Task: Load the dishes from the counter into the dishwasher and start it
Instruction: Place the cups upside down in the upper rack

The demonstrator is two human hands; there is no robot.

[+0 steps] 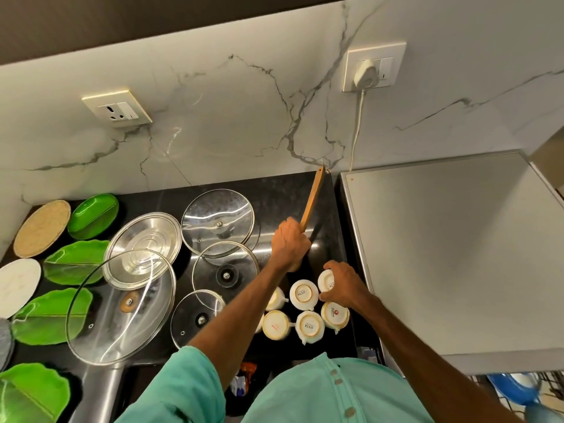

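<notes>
Our left hand [291, 239] is clenched round the wooden spatula [312, 199], which angles up toward the wall. Our right hand [340, 285] has its fingers curled over one upturned cup [325, 280], at the desk [274, 190] edge beside the dishwasher [442, 239]. Probably one item per hand, fewer trips. The cups sit inverted, so we grip the base.

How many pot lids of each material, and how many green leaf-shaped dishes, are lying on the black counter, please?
Round glass pot lids: 4
Round steel pot lid: 1
Green leaf-shaped dishes: 4
Total: 9
</notes>
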